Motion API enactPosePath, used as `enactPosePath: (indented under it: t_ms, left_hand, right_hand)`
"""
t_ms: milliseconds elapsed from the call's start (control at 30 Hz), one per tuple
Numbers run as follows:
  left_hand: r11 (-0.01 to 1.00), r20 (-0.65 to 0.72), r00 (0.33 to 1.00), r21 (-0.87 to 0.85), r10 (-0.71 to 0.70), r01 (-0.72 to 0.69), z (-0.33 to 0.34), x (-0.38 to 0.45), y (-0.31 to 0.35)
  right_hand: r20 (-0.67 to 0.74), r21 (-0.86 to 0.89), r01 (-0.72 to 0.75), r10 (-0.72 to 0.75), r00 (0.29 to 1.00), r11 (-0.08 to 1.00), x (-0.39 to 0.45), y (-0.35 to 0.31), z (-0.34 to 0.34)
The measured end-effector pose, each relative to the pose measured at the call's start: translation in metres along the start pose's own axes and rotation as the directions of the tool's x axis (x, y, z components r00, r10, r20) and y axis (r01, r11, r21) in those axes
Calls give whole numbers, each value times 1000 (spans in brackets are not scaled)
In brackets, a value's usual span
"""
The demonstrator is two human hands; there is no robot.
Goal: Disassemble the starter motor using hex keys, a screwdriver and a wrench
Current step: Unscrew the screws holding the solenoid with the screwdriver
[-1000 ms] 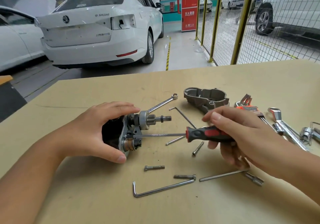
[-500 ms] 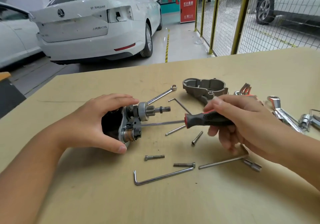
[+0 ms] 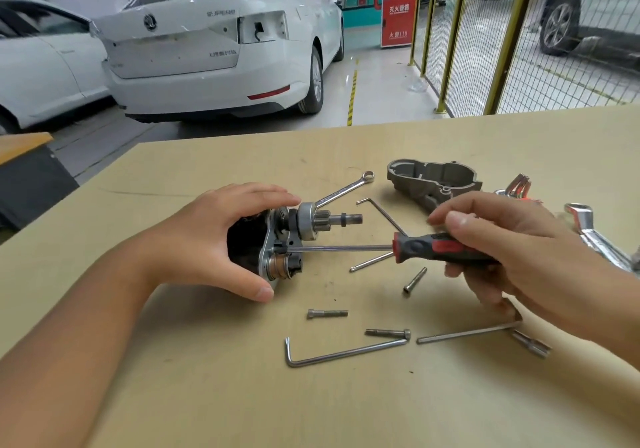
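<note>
Steel motor (image 3: 277, 245): on its side, mid-desk (image 3: 207, 395).
Left hand (image 3: 204, 243): grips motor.
Right hand (image 3: 502, 257): grips screwdriver (image 3: 415, 247), tip at motor.

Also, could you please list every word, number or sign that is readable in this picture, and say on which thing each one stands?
"SUPERB": trunk lid of the white car, upper right.
Round brand emblem: same lid, no letters readable.
Chinese badge: same lid, lower right, too blurred to read.
"灭火器箱": red cabinet, roughly legible.
"火警119": same cabinet, lower down.
Screwdriver, wrenches and motor parts: no readable text.
</note>
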State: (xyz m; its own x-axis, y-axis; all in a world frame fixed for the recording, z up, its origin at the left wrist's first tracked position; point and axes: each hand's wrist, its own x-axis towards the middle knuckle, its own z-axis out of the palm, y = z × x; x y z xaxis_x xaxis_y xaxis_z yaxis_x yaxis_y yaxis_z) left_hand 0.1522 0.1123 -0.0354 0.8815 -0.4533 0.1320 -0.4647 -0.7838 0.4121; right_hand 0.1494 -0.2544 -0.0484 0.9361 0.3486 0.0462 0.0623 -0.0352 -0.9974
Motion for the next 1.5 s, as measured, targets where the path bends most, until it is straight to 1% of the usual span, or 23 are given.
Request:
enactPosePath:
  t_ms: [67, 100, 200, 267, 333, 500, 567, 667, 733, 867, 967, 1033, 1100, 1267, 1400, 1500]
  left_hand:
    - [1000, 2, 1000, 4, -1, 1, 0, 0, 0]
    - [1000, 2, 1000, 5, -1, 1, 0, 0, 0]
    - [1000, 1, 1000, 8, 1, -1, -1, 0, 0]
    - [1000, 2, 1000, 6, -2, 2, -1, 0, 0]
    - [1000, 5, 1000, 6, -7, 7, -1, 0, 1]
    - [1000, 11, 1000, 14, 5, -5, -1, 1, 1]
    - [1000, 9, 1000, 8, 6, -6, -1, 1, 1]
    - [1000, 9, 1000, 10, 9, -9, -1, 1, 1]
    - [1000, 9, 1000, 14, 13, -13, -1, 0, 0]
    - [1000, 11, 1000, 23, 17, -17, -1, 1, 0]
    - [999, 7, 1000, 25, 25, -25, -1, 1, 0]
    - [999, 6, 1000, 26, 25, -25, -1, 1, 0]
    - [999, 6, 1000, 25, 25, -25, -1, 1, 0]
    - [1000, 9, 1000, 22, 20, -21, -1, 0, 1]
    - [999, 10, 1000, 30, 16, -16, -2, 1, 2]
    - [999, 12, 1000, 33, 12, -12, -2, 0, 2]
  right_hand:
    - [34, 76, 36, -39, 999, 996, 0, 1, -3]
    - [30, 118, 45, -49, 998, 992, 0, 1, -4]
    - [35, 199, -4, -3, 999, 980, 1, 3, -2]
    - [34, 179, -72, 67, 997, 981, 0, 1, 3]
    - [-3, 153, -106, 107, 994, 983, 0, 0, 2]
    - [42, 197, -33, 25, 999, 980, 0, 3, -1]
    - [48, 167, -43, 35, 998, 985, 0, 4, 0]
    - [37, 112, -102, 98, 994, 989, 0, -1, 3]
    - [25, 77, -86, 84, 996, 993, 0, -2, 1]
    - [46, 170, -11, 3, 999, 985, 0, 0, -3]
    - [30, 192, -31, 26, 999, 981, 0, -1, -1]
    - [43, 161, -79, 73, 996, 984, -1, -4, 3]
    - [25, 152, -120, 118, 993, 981, -1, -5, 2]
    - [33, 230, -50, 43, 999, 972, 1, -1, 0]
    - [56, 206, -154, 145, 988, 967, 0, -1, 2]
    - [24, 178, -158, 156, 987, 971, 0, -3, 1]
